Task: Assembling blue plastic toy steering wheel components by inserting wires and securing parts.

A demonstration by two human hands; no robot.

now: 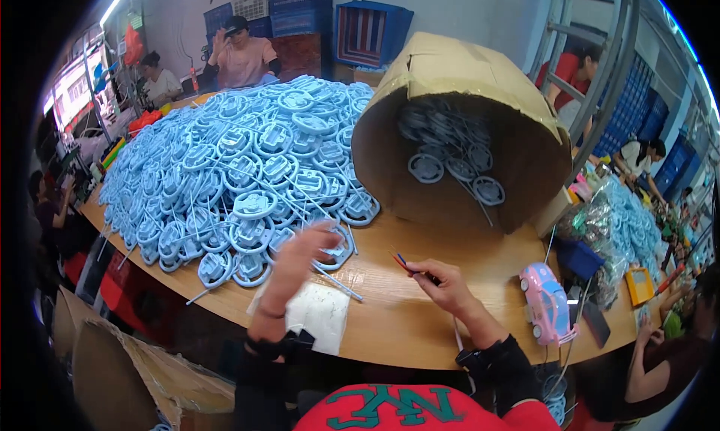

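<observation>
A large heap of light blue plastic toy steering wheels (251, 169), some with long thin stems, covers the left and middle of the table. My left hand (300, 258) is over the heap's near edge, beside a steering wheel there; motion smears its fingers. To its right, my right hand (444, 285) is closed, thumb against fingers, on thin red and dark wires (402, 262) whose ends point up and left. A pink and blue toy car (546, 302) stands on the table to the right of that hand.
A tipped cardboard box (465, 71) with more steering wheels inside lies at the back right. A white sheet (322, 315) lies near the front edge, a dark blue bin (579, 260) beyond the car. Other people sit around; an open carton (142, 363) stands at lower left.
</observation>
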